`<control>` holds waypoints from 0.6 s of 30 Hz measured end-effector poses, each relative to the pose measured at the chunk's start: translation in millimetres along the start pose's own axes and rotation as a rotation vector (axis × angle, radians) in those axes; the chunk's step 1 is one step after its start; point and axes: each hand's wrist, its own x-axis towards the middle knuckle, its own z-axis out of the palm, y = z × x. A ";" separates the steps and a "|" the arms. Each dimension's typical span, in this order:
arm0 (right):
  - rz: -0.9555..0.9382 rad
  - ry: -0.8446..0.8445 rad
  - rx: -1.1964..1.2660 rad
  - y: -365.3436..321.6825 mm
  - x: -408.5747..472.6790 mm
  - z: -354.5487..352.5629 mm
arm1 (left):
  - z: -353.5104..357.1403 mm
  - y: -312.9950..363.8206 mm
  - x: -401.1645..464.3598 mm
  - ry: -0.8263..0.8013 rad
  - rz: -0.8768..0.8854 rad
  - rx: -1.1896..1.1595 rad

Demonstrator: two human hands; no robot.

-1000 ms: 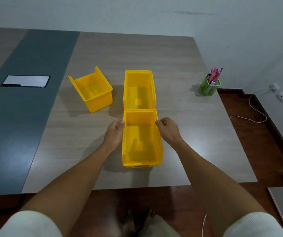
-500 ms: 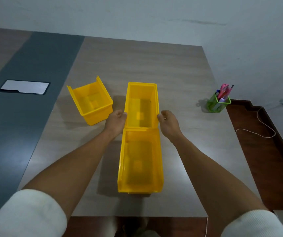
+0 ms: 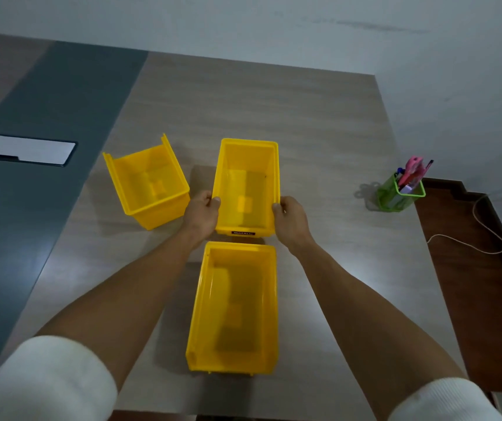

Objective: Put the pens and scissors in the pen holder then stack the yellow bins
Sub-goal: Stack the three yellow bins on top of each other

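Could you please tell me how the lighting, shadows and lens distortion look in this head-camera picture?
Head view: dim, cool light; a pale sheen on the table at left; soft shadows beside the middle bin and the pen holder. The wide lens splays the forearms and skews the table's edges. Both the left hand and right hand look sharp.

Bin label (image 3: 243,233) text unreadably small

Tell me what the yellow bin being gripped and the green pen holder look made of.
Yellow bin: apparently moulded plastic, smooth with a slight sheen, thin walls and a rolled rim. Green pen holder: seemingly translucent plastic or mesh, since its contents show through; too small to tell which.
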 end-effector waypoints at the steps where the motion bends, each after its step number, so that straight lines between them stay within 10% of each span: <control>1: -0.010 0.007 0.009 -4.5 1.6 -2.8 | -1.2 8.0 -0.8 0.011 0.010 -0.002; 18: -0.202 0.203 0.095 -86.2 -105.1 -49.5 | -74.2 80.5 -110.5 0.009 0.231 -0.138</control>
